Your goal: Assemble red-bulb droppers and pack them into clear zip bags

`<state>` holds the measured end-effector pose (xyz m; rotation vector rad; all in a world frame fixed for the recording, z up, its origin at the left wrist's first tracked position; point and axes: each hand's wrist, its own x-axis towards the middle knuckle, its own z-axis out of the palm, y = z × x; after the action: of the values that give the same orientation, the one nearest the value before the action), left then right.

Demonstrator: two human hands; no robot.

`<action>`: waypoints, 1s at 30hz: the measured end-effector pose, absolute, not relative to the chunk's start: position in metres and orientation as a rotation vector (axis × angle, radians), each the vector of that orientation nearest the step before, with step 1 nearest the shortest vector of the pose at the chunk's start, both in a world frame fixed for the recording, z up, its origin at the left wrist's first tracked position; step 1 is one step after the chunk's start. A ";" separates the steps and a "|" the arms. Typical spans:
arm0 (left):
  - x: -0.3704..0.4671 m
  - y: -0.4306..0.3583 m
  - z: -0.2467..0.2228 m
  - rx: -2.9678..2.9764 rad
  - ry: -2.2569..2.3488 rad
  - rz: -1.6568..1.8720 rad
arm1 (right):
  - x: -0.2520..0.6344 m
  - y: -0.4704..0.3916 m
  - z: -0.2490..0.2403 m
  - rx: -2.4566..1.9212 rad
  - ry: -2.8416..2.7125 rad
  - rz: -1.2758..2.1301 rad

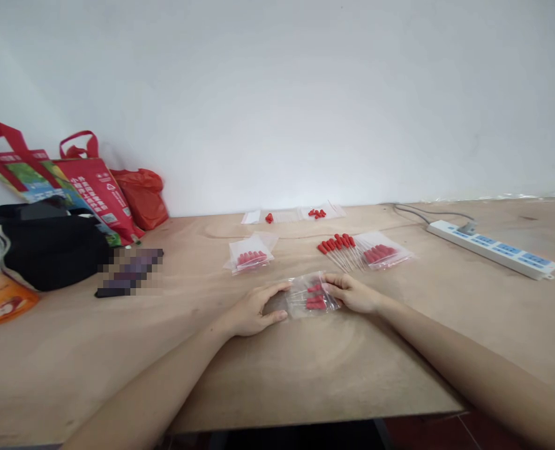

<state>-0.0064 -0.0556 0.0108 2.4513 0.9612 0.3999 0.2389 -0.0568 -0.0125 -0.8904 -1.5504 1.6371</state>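
Observation:
A clear plastic bag [300,306] with several red-tipped sticks inside lies between my two hands, near the middle of the table. My left hand [256,310] is at the bag's left edge, thumb and fingers apart around it. On the other side, my right hand [352,292] pinches the bag's upper right edge. Just beyond it, loose red-tipped sticks [337,247] lie fanned out, beside a clear bag of red pieces [384,250]. Another bag with red pieces [252,255] sits behind my left hand.
Near the wall lie flat clear bags [287,216] with small red pieces [317,214]. A white power strip [493,249] is at the right. Leftward stand a black bag [47,244], red shopping bags [102,194], an orange packet [3,297] and a pixelated dark object [130,273].

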 end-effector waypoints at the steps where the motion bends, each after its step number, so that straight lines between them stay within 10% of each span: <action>1: -0.006 -0.056 0.011 2.452 0.960 0.401 | 0.239 -0.056 -0.013 -0.917 -1.540 1.611; 9: -0.006 -0.055 0.010 2.462 0.925 0.416 | 0.237 -0.051 -0.019 -1.203 -1.584 1.236; 16: -0.007 -0.055 0.011 2.445 0.888 0.421 | 0.247 -0.016 0.001 -1.773 -1.906 0.193; 30: -0.010 -0.055 0.008 2.452 0.882 0.427 | 0.241 -0.003 0.011 -1.780 -1.832 0.137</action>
<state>-0.0097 -0.0551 0.0082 2.4517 0.8823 0.4267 0.2411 -0.0026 0.0108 -1.7801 -1.8321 0.1371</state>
